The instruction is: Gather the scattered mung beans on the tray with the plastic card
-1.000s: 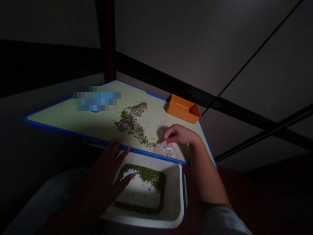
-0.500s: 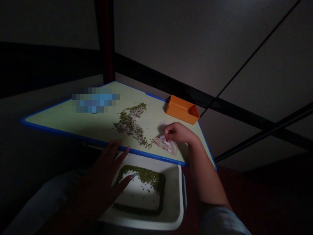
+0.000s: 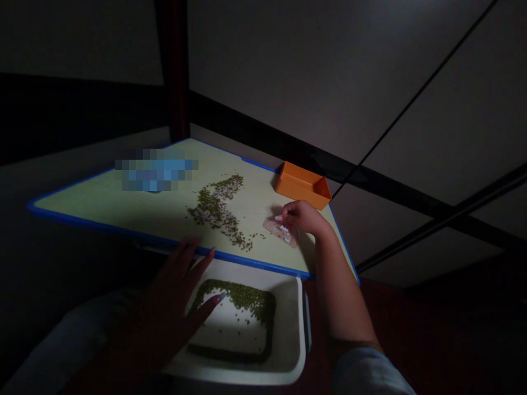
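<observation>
My right hand (image 3: 302, 217) is closed on a small clear plastic piece (image 3: 283, 231), held tilted just above the pale table (image 3: 123, 200) near its right end. A scatter of green beans (image 3: 214, 209) lies on the table left of that hand. My left hand (image 3: 179, 291) lies flat with fingers spread over the left rim of a white tray (image 3: 288, 351). The tray sits below the table's blue front edge and holds green beans (image 3: 242, 296) round its inner border.
An orange box (image 3: 302, 185) stands at the table's far right corner, just behind my right hand. A blurred blue patch (image 3: 155, 171) lies on the table's left part. A dark post (image 3: 175, 71) rises behind the table. Surroundings are dim.
My right hand has drawn the clear plastic piece back and up from the table's front edge, towards the orange box. My left hand has stayed on the tray.
</observation>
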{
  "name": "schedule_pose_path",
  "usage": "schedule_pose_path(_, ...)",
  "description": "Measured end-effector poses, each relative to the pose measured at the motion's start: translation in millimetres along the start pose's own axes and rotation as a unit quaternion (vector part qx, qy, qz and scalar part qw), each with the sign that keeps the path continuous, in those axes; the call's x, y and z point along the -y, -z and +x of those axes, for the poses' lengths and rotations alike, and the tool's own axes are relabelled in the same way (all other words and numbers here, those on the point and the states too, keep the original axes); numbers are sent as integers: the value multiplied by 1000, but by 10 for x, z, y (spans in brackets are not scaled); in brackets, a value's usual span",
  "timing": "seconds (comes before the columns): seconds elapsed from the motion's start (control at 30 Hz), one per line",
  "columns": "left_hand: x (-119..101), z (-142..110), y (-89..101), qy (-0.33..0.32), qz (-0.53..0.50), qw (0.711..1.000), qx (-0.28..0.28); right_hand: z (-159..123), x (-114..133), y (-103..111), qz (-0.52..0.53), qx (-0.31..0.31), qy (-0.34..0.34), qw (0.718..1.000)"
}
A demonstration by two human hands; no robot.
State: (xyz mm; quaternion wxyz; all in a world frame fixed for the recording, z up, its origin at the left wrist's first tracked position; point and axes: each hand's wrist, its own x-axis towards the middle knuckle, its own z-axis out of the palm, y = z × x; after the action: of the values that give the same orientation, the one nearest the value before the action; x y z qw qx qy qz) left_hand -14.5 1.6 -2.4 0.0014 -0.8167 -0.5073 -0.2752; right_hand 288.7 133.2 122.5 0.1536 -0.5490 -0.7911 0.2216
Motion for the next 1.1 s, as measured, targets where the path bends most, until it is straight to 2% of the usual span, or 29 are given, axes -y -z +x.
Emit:
schedule_pose_path(0.1, -8, -3, 9, 3, -4, 1000, -1, 11, -19, -7, -13, 18, -14, 1000)
schedule_pose_path(0.53, -15, 10, 27, 1, -7, 1000, -14, -15, 9, 20, 105, 165, 13, 981)
schedule_pose_path(0.63, -1, -3, 10, -5, -8, 1000, -18, -17, 17, 27, 123, 148, 35, 981)
schedule_pose_path(0.8, 9, -10, -8, 3, -15, 1000, -24, 21, -24, -28, 130, 52, 39, 989)
schedule_pose_path(0.9, 2, -3, -11, 6, -14, 1000, -28, 56, -54, -93, 106, 16, 31, 994)
schedule_pose_path(1.1, 2, 4, -28, -8, -7, 999, -40, 76, -54, -134, 104, 37, 46, 993)
